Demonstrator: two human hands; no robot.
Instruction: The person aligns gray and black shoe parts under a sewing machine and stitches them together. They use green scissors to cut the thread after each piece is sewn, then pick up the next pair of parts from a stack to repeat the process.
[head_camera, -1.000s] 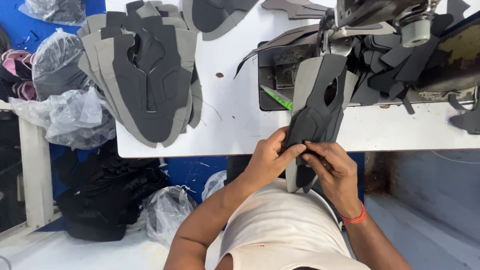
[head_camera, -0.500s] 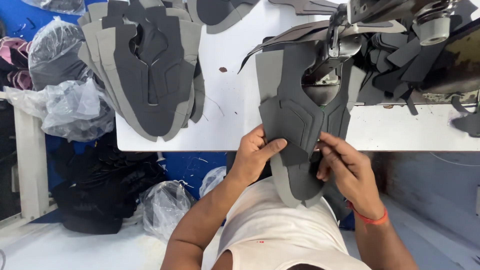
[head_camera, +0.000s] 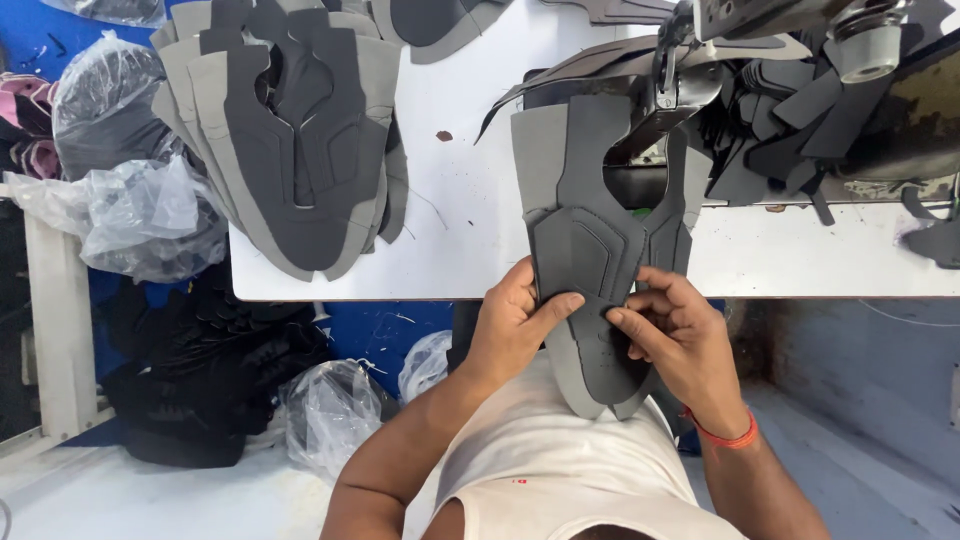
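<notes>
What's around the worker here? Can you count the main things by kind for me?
Hands holding the piece: 2
Grey shoe-upper piece in the hands: 1
Stacks of grey shoe uppers on the white table: 1
Clear plastic bags beside the table: 4
Total: 8

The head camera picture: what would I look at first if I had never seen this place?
First the big grey shoe piece in the middle, hanging over the near edge of the white table, pinched by the left hand and right hand. Next, the fanned stack of matching grey pieces on the table's left. Then the sewing machine at the top right, with dark scraps around it.
</notes>
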